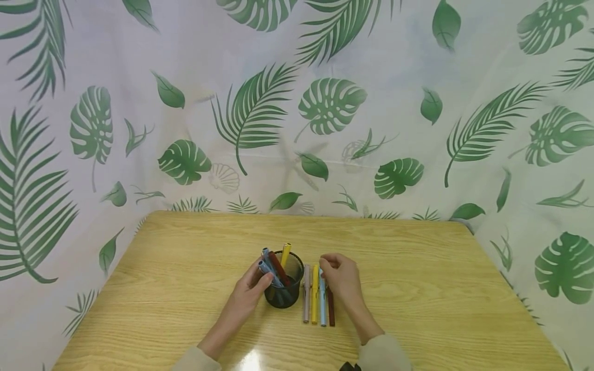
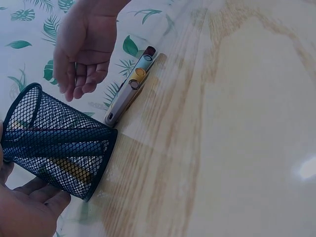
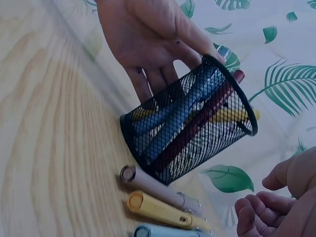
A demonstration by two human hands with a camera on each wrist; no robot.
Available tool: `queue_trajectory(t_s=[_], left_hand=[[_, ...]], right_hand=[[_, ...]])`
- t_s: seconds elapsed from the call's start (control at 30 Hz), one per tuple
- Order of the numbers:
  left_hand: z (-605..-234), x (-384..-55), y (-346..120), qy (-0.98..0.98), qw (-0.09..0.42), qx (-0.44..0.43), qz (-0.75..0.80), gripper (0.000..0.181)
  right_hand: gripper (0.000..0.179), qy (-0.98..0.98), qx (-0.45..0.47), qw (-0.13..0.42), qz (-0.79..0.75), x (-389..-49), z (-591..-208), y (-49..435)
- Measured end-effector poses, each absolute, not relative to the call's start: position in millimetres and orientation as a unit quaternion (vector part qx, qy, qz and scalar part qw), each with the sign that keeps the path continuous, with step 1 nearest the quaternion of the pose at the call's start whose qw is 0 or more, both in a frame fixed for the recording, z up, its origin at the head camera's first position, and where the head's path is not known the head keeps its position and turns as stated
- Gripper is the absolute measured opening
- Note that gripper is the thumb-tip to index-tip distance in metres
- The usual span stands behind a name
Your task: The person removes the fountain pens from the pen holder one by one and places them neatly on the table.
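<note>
A black mesh pen holder (image 1: 284, 296) stands on the table, with my left hand (image 1: 248, 289) gripping its left side, thumb at the rim. Leaning inside it are blue pens (image 3: 163, 123), a dark red pen (image 1: 278, 267) and a yellow pen (image 1: 285, 252). To its right lie a grey-mauve pen (image 1: 306, 301), a yellow pen (image 1: 314, 304), a light blue pen (image 1: 323, 304) and a dark red pen (image 1: 331, 309), side by side. My right hand (image 1: 342, 278) hovers over the far ends of the right-hand pens, fingers loosely curled, nothing visible in it (image 2: 88, 54).
The wooden table (image 1: 417, 268) extends around the pens on all sides. Behind it hangs a white cloth (image 1: 394, 129) printed with green leaves. A small black object (image 1: 350, 366) shows at the bottom edge by the right sleeve.
</note>
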State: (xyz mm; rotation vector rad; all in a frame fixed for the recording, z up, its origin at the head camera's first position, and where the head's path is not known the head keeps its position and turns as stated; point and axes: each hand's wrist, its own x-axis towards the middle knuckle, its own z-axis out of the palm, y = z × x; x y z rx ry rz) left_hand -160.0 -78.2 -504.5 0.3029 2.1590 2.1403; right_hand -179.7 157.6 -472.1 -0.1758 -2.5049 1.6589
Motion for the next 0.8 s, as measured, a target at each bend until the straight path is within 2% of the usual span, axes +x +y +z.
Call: queue_trajectory(t_s=[0.8], left_hand=[[-508.8,-161.7,-80.2,0.707,0.052,0.104,0.697,0.058]], right_hand=[[0.025,-0.812,0.024,0.044,0.581,-192.2,-460.7,116.2]])
